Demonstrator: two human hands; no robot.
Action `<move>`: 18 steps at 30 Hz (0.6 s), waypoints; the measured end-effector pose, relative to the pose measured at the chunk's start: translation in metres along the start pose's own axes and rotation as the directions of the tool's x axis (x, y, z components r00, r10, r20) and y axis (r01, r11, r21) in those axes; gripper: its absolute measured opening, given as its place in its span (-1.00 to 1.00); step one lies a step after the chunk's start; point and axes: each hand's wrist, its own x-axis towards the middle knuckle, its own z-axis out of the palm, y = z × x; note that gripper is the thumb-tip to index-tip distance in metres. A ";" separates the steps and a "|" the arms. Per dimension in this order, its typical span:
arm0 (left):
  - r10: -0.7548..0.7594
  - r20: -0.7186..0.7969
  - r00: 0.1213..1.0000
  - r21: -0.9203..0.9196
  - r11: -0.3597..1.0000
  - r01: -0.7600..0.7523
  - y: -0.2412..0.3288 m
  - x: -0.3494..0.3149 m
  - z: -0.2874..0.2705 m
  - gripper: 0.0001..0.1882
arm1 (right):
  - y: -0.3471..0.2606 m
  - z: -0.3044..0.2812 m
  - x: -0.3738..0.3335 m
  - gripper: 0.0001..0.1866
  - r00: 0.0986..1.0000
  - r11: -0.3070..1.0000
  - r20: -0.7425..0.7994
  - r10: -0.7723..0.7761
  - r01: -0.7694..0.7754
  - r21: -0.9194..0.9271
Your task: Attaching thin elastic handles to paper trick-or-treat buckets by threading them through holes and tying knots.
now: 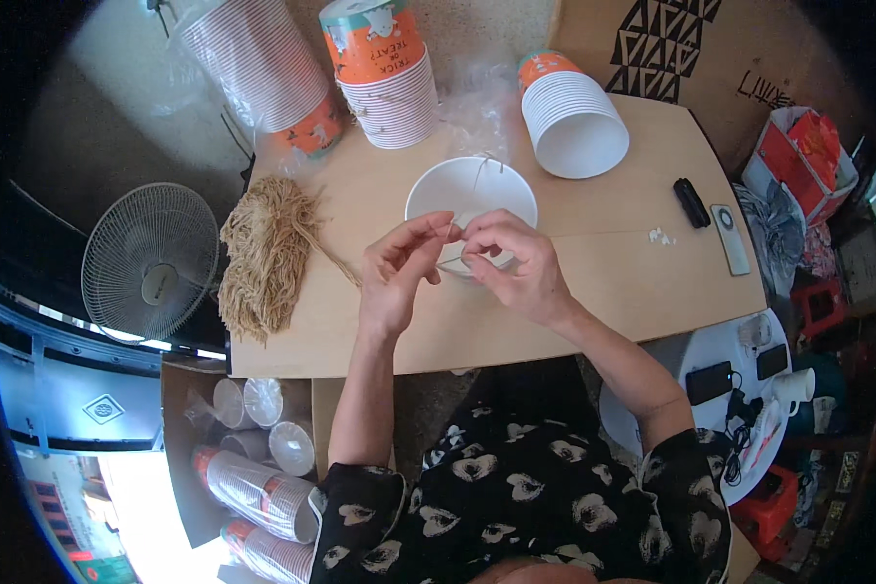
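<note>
A white paper bucket (438, 187) lies on the table with its mouth toward me, and a short loop of cord (488, 165) shows at its far rim. Over the near side of that bucket my two hands almost meet. My left hand (397, 274) is closed in a pinch on a thin pale cord. The fingers of my right hand (524, 271) pinch at the same spot, beside the bucket's near rim; the cord there is mostly hidden by fingertips. To the left is a thick bundle of beige cords (268, 258), with some strands trailing toward my left wrist.
Stacked orange-and-white buckets (389, 97) stand at the back, a nested stack (579, 131) lies right of them. A black stapler-like object (691, 202) and a white remote (730, 238) lie right. A fan (151, 263) and a carton of buckets (190, 467) are left.
</note>
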 end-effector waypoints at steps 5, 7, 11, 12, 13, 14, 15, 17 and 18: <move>-0.062 0.072 0.995 0.075 0.996 0.057 -0.005 0.007 0.001 -0.76 | 0.000 -0.005 0.004 -0.90 0.999 0.999 -0.030 -0.020 0.021 0.046; -0.071 0.103 0.992 0.058 0.996 0.065 -0.005 0.009 0.001 -0.79 | -0.001 -0.007 0.006 -0.92 1.000 0.997 -0.017 0.009 -0.008 0.076; -0.090 0.180 0.980 0.061 0.995 0.080 0.001 0.011 0.000 -0.82 | -0.009 -0.010 0.012 -0.93 0.976 0.939 0.013 0.216 -0.212 0.271; -0.077 0.189 0.979 0.073 0.995 0.064 0.002 0.012 0.000 -0.82 | -0.010 -0.011 0.014 -0.92 0.963 0.908 0.036 0.267 -0.264 0.325; -0.077 0.189 0.979 0.071 0.995 0.065 0.004 0.013 -0.001 -0.82 | -0.010 -0.012 0.016 -0.92 0.963 0.908 0.037 0.268 -0.266 0.324; -0.089 0.215 0.972 0.083 0.994 0.073 0.006 0.014 -0.001 -0.82 | -0.009 -0.015 0.016 -0.91 0.948 0.883 0.072 0.309 -0.314 0.349; -0.101 0.242 0.965 0.095 0.992 0.080 0.006 0.015 -0.001 -0.82 | -0.010 -0.017 0.017 -0.90 0.932 0.855 0.108 0.347 -0.362 0.371; -0.097 0.255 0.962 0.099 0.992 0.074 0.006 0.017 -0.002 -0.83 | -0.012 -0.017 0.017 -0.89 0.943 0.886 0.077 0.325 -0.332 0.324; -0.093 0.262 0.961 0.106 0.992 0.067 0.006 0.017 -0.003 -0.83 | -0.012 -0.016 0.017 -0.87 0.953 0.912 0.051 0.298 -0.300 0.279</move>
